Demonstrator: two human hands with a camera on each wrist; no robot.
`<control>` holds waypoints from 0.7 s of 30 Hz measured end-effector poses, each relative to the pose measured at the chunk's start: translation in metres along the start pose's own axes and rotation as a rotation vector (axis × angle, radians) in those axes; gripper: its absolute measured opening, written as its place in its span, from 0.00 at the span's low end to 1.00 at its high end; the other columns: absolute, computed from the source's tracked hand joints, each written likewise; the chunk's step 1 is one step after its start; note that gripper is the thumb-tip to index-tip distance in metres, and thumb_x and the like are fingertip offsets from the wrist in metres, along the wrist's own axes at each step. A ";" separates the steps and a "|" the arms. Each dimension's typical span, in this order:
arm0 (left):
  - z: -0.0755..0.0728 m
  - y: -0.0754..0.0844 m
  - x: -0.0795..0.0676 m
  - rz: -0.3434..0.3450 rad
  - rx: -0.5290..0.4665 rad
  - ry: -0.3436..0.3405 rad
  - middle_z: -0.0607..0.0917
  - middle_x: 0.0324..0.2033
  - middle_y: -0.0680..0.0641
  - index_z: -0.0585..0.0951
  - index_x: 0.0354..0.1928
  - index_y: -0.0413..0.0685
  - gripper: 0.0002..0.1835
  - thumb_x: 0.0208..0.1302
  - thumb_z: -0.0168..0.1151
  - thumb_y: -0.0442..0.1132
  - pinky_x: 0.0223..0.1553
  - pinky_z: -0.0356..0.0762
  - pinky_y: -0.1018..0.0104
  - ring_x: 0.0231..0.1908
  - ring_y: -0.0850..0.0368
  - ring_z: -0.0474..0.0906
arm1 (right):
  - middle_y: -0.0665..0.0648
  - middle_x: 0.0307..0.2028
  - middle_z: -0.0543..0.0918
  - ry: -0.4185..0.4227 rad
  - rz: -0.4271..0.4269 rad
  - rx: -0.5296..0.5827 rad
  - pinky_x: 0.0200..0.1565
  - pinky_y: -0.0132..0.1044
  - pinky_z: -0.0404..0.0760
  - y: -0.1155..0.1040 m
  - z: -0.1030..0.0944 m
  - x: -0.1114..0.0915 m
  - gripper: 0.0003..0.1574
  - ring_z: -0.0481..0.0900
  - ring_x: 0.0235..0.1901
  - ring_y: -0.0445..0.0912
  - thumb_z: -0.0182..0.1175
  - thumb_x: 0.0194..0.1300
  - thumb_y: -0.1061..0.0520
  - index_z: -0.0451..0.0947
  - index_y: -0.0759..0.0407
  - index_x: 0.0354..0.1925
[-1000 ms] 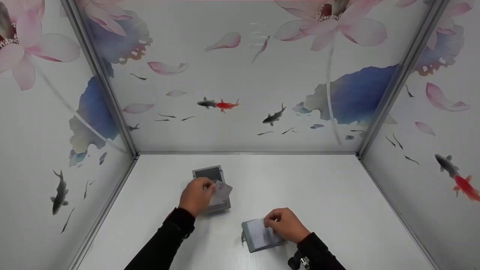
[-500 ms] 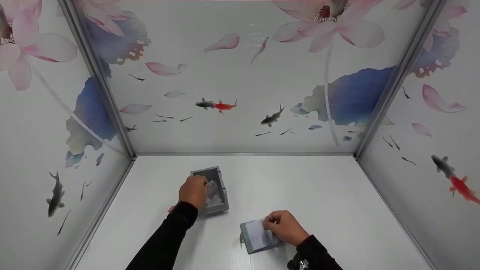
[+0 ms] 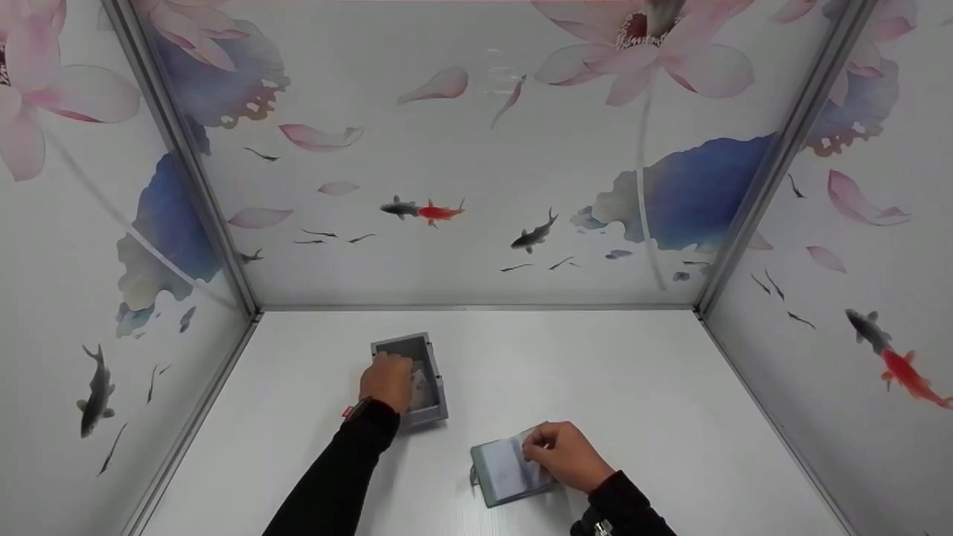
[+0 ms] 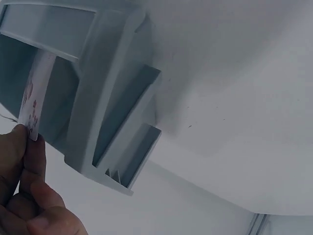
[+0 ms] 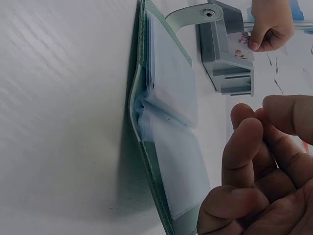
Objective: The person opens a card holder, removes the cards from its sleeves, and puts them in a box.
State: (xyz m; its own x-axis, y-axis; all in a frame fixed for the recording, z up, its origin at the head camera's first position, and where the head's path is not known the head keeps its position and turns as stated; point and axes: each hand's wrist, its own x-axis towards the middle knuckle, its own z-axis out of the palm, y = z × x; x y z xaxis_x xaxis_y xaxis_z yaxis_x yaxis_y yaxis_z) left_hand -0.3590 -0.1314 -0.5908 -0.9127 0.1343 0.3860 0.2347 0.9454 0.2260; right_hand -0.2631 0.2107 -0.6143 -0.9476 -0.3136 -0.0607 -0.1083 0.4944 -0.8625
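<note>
At the grey plastic box [image 3: 439, 398], my left hand [image 3: 386, 381] reaches over the near-left rim. In the left wrist view its thumb and finger pinch a thin pale card [image 4: 36, 93] with reddish flower prints, part of it inside the box. Other pale cards [image 3: 419, 385] show inside the box. My right hand [image 3: 569, 455] is at a green card holder [image 3: 488, 480], which lies open with clear sleeve pages [image 5: 171, 88]. Its fingers are curled, with thumb and fingertips together. Nothing shows between them, though a clear sleeve could be hard to see.
The box has stepped ledges [image 4: 132, 152] along one side. A snap strap [image 5: 193, 15] sticks out from the holder's edge. Both stand on a white tabletop [image 3: 595, 365], bounded by printed walls [image 3: 476, 149] with metal corner rails [image 3: 201, 186].
My left hand has lowered a card from above the box into it. The holder's pages have spread a little farther apart beside my right hand, which has hardly moved.
</note>
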 end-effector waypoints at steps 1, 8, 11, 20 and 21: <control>0.001 -0.001 0.000 0.005 0.009 0.003 0.91 0.30 0.40 0.92 0.34 0.39 0.05 0.65 0.77 0.24 0.39 0.89 0.47 0.36 0.42 0.85 | 0.50 0.39 0.89 0.001 0.003 0.000 0.36 0.31 0.79 0.000 0.000 0.000 0.08 0.81 0.35 0.42 0.72 0.76 0.57 0.92 0.61 0.42; 0.007 -0.009 0.001 0.032 0.058 0.022 0.91 0.31 0.40 0.93 0.35 0.39 0.04 0.67 0.77 0.25 0.41 0.91 0.48 0.39 0.42 0.86 | 0.50 0.37 0.88 0.007 0.029 -0.001 0.35 0.31 0.79 0.000 0.000 -0.003 0.07 0.81 0.34 0.42 0.72 0.75 0.58 0.92 0.62 0.42; 0.009 -0.009 0.001 0.043 0.086 0.039 0.90 0.29 0.40 0.93 0.33 0.39 0.05 0.67 0.76 0.25 0.39 0.91 0.48 0.38 0.42 0.85 | 0.51 0.37 0.88 0.007 0.042 0.006 0.34 0.31 0.79 -0.001 0.000 -0.005 0.08 0.81 0.33 0.43 0.72 0.75 0.58 0.92 0.63 0.42; 0.010 -0.008 -0.002 0.051 0.163 0.033 0.81 0.13 0.43 0.77 0.11 0.47 0.26 0.62 0.73 0.21 0.46 0.95 0.49 0.43 0.40 0.92 | 0.50 0.37 0.87 -0.001 0.070 0.007 0.33 0.34 0.79 0.000 0.001 -0.006 0.09 0.80 0.32 0.43 0.71 0.76 0.57 0.92 0.63 0.43; 0.010 -0.007 -0.001 0.051 0.158 0.027 0.81 0.13 0.44 0.76 0.10 0.47 0.26 0.62 0.73 0.21 0.46 0.95 0.49 0.42 0.41 0.91 | 0.50 0.37 0.87 0.000 0.070 0.002 0.33 0.34 0.79 0.000 0.001 -0.006 0.09 0.80 0.32 0.43 0.71 0.77 0.57 0.92 0.63 0.43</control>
State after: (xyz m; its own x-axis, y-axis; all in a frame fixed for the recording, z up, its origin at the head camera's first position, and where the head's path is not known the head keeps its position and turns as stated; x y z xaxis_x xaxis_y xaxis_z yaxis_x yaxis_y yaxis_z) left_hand -0.3624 -0.1350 -0.6014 -0.8913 0.1771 0.4174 0.2229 0.9728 0.0631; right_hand -0.2574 0.2117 -0.6146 -0.9529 -0.2779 -0.1213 -0.0408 0.5138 -0.8569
